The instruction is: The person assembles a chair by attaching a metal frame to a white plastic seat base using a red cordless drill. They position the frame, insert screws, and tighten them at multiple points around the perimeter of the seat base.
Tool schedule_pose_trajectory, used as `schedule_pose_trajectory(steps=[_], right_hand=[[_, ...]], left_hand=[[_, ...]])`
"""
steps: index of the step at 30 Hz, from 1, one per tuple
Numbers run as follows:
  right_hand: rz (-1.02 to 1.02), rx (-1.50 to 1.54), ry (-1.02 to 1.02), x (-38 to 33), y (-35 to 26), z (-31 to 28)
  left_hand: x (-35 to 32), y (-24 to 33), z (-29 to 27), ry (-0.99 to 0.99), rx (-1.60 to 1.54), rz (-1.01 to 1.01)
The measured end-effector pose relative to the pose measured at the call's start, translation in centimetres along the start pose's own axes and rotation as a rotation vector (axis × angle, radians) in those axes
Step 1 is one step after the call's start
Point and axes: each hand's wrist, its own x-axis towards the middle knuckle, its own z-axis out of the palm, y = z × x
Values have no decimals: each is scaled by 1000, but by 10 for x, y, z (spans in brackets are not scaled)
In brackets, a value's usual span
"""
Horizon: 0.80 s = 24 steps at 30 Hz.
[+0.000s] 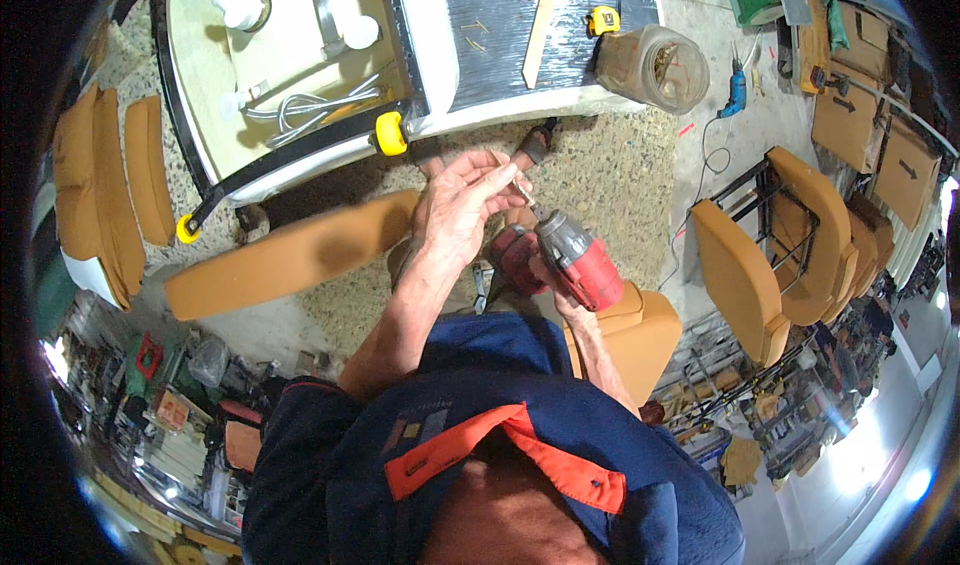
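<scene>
My right hand (574, 313) is wrapped around the handle of a red and grey cordless drill (585, 265), held in front of my waist with its nose tilted up and left. At that nose, my left hand (462, 205) is closed in a pinch. Its thumb and fingers grip a slim, light metal bit (522, 189) that meets the drill's front end; the fingers partly cover it, so its exact kind is unclear. The drill's lower part is partly hidden behind my hands. Beneath the left forearm lies a long tan padded panel (290, 255).
Ahead stands a white-edged bench (520, 100) bearing a wooden strip (543, 25), a yellow tape measure (603, 21) and a plastic jar (640, 65). Its open compartment (300, 85) holds pipes. Yellow-ended fittings (391, 134) jut from its edge. At right are a corded blue drill (737, 91) and tan seats (735, 270).
</scene>
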Motion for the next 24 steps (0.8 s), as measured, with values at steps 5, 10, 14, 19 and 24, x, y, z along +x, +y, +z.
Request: schedule_pose_trajectory(steps=[5,10,14,19,24], right_hand=[[-104,-373,57,2,-20,-2],[-129,-70,63,7,-19,2],[18,55,-63,17,31,-8],[240,618,-151,32,9,-6],[221,744,-201,54,-46,3]], left_hand=[[2,-4,6,3,-113,8],[-5,-4,18,9,-263,-65],[-10,8,25,-72,-278,13],[-17,24,30,-114,-316,77],[-46,42,23,-59,17,227]])
